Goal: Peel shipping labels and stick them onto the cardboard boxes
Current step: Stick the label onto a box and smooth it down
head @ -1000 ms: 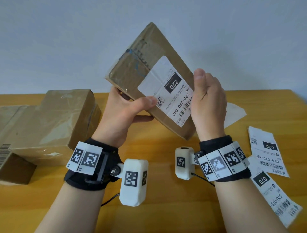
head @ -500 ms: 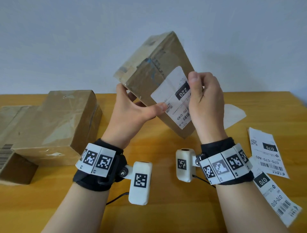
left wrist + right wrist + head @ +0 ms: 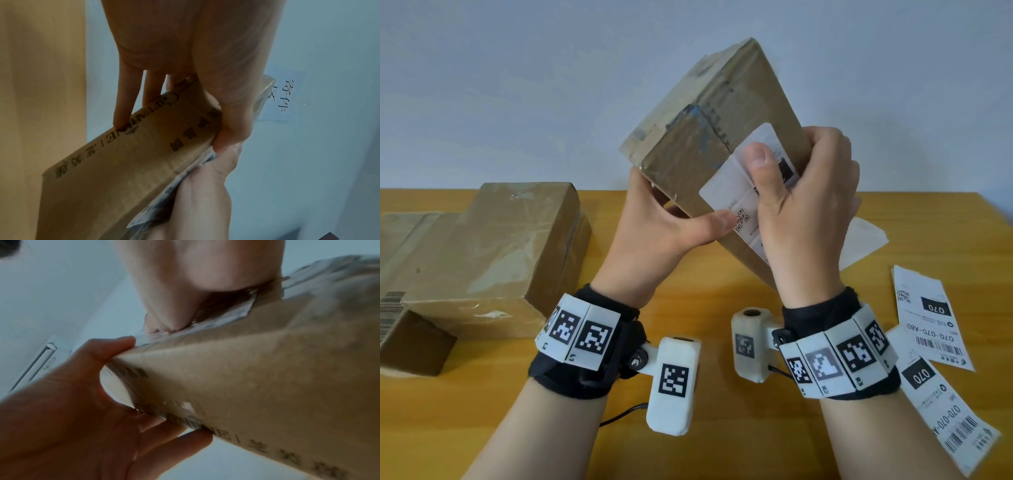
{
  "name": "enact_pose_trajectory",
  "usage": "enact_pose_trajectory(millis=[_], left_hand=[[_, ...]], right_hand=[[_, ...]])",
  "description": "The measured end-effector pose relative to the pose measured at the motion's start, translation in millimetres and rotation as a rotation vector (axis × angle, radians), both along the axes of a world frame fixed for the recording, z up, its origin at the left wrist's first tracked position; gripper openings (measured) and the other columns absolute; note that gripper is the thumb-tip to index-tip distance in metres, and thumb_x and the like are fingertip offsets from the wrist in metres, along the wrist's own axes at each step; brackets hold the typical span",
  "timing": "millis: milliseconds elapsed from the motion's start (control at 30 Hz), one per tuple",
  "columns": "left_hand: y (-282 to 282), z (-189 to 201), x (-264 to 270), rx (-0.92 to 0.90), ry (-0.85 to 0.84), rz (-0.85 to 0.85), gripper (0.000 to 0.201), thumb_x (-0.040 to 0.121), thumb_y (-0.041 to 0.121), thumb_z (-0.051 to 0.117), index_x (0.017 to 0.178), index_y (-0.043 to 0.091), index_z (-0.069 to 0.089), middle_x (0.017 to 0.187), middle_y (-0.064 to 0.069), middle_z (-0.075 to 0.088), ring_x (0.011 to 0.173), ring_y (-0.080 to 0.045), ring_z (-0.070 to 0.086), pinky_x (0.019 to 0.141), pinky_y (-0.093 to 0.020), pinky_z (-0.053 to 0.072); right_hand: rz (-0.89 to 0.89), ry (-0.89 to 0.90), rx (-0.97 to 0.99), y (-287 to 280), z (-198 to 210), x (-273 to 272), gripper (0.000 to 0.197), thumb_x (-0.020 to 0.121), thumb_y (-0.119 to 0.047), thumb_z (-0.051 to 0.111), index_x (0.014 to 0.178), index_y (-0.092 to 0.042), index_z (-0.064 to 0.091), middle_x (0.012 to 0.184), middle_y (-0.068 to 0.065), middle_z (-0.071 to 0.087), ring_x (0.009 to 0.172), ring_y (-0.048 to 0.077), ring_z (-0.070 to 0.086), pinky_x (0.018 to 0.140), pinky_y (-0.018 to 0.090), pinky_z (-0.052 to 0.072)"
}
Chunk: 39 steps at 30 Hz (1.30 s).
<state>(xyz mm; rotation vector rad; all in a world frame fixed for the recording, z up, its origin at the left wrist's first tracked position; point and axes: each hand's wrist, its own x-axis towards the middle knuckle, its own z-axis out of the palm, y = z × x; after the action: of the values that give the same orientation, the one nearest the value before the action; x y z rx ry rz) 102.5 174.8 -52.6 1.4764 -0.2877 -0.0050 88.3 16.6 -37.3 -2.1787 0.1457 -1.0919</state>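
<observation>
With the left hand [image 3: 654,233] gripping the raised cardboard box [image 3: 726,113] above the table [image 3: 722,445], the right hand [image 3: 804,212] clasps it, thumb pressing its shipping label [image 3: 726,192] flat; two loose labels [image 3: 928,315] right of it remain unapplied.

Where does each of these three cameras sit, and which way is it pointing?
Head: worn on the head, looking forward and down at the table; shows both forearms, the left hand and right hand gripping a tilted box with a label.
Left wrist: on the left wrist, looking along the fingers at the box's printed side.
Right wrist: on the right wrist, looking along the thumb pressing the label.
Shared: the box and both hands appear in all three.
</observation>
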Motion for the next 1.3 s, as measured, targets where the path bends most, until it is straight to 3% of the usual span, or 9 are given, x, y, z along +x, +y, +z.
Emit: enact_pose_trajectory(millis=[367, 467, 533, 633, 733, 900, 1067, 1133, 1300], left_hand=[[2.1, -1.5, 0.6, 0.057, -0.059, -0.035, 0.095, 0.065, 0.033, 0.093, 0.142, 0.001, 0.048, 0.135, -0.012, 0.067, 0.129, -0.028, 0.065, 0.106, -0.056, 0.054], [2.2, -1.6, 0.5, 0.062, -0.062, -0.041, 0.094, 0.066, 0.031, 0.092, 0.142, 0.0, 0.047, 0.136, -0.013, 0.067, 0.129, -0.029, 0.064, 0.105, -0.056, 0.054], [3.6, -2.3, 1.2, 0.062, -0.058, -0.045, 0.094, 0.066, 0.029, 0.092, 0.142, -0.002, 0.047, 0.135, -0.014, 0.067, 0.128, -0.029, 0.065, 0.105, -0.055, 0.055], [4.7, -4.7, 2.6, 0.064, -0.03, -0.057, 0.096, 0.065, 0.028, 0.093, 0.142, -0.004, 0.046, 0.135, -0.016, 0.067, 0.126, -0.029, 0.067, 0.102, -0.054, 0.058], [2.4, -7.3, 2.9, 0.056, 0.003, -0.045, 0.097, 0.064, 0.027, 0.095, 0.142, -0.003, 0.046, 0.136, -0.017, 0.067, 0.125, -0.029, 0.068, 0.1, -0.051, 0.059], [2.8, -9.1, 2.5, 0.062, -0.002, 0.019, 0.091, 0.07, 0.007, 0.096, 0.142, -0.004, 0.041, 0.132, -0.014, 0.068, 0.116, -0.017, 0.072, 0.089, -0.029, 0.061], [-1.8, -7.6, -0.5, 0.099, -0.09, 0.075, 0.09, 0.07, 0.001, 0.092, 0.142, -0.004, 0.039, 0.13, -0.005, 0.066, 0.111, 0.001, 0.069, 0.086, -0.015, 0.055], [-3.9, -6.8, -1.6, 0.094, -0.113, 0.073, 0.09, 0.07, 0.002, 0.092, 0.143, -0.003, 0.038, 0.129, -0.002, 0.064, 0.112, 0.005, 0.067, 0.088, -0.013, 0.054], [-6.0, -5.9, -0.5, 0.133, -0.149, 0.073, 0.093, 0.07, 0.009, 0.097, 0.143, -0.002, 0.041, 0.138, -0.008, 0.063, 0.127, -0.012, 0.064, 0.101, -0.024, 0.053]], right_hand=[[0.015, -0.116, 0.096, -7.8, -5.1, 4.2, 0.062, 0.09, -0.079, 0.034, 0.091, -0.018, 0.047, 0.081, -0.011, 0.049, 0.083, 0.02, 0.053, 0.082, 0.058, 0.051], [-0.005, -0.065, 0.129, -12.4, -7.4, 6.4, 0.055, 0.091, -0.075, 0.041, 0.087, -0.02, 0.045, 0.076, -0.018, 0.046, 0.08, 0.019, 0.056, 0.091, 0.038, 0.035], [-0.037, -0.033, 0.15, -15.3, -8.6, 7.4, 0.048, 0.093, -0.069, 0.039, 0.084, -0.022, 0.044, 0.069, -0.018, 0.044, 0.074, 0.013, 0.052, 0.087, 0.03, 0.022], [-0.056, -0.035, 0.171, -20.8, -8.5, 9.6, 0.046, 0.096, -0.063, 0.037, 0.077, -0.022, 0.041, 0.06, -0.016, 0.037, 0.06, 0.003, 0.042, 0.087, 0.035, 0.029], [-0.04, -0.037, 0.216, -25.3, -6.8, 11.9, 0.047, 0.099, -0.06, 0.034, 0.073, -0.021, 0.042, 0.057, -0.013, 0.039, 0.056, 0.001, 0.043, 0.088, 0.053, 0.047], [0.052, -0.001, 0.281, -23.3, 2.8, 11.3, 0.045, 0.101, -0.058, 0.026, 0.083, -0.028, 0.055, 0.079, -0.012, 0.061, 0.078, 0.011, 0.06, 0.083, 0.043, 0.051], [0.155, -0.063, 0.255, -4.1, 2.4, 6.5, 0.046, 0.099, -0.058, 0.04, 0.105, -0.018, 0.062, 0.101, -0.003, 0.066, 0.095, 0.021, 0.062, 0.083, 0.049, 0.052], [0.153, -0.087, 0.223, 2.2, 0.4, 4.5, 0.057, 0.097, -0.062, 0.042, 0.113, -0.012, 0.062, 0.107, 0.002, 0.066, 0.1, 0.027, 0.061, 0.083, 0.051, 0.052], [0.098, -0.126, 0.141, 8.3, -3.1, -0.1, 0.085, 0.089, -0.082, 0.035, 0.122, -0.007, 0.056, 0.116, 0.005, 0.062, 0.105, 0.027, 0.053, 0.082, 0.051, 0.052]])
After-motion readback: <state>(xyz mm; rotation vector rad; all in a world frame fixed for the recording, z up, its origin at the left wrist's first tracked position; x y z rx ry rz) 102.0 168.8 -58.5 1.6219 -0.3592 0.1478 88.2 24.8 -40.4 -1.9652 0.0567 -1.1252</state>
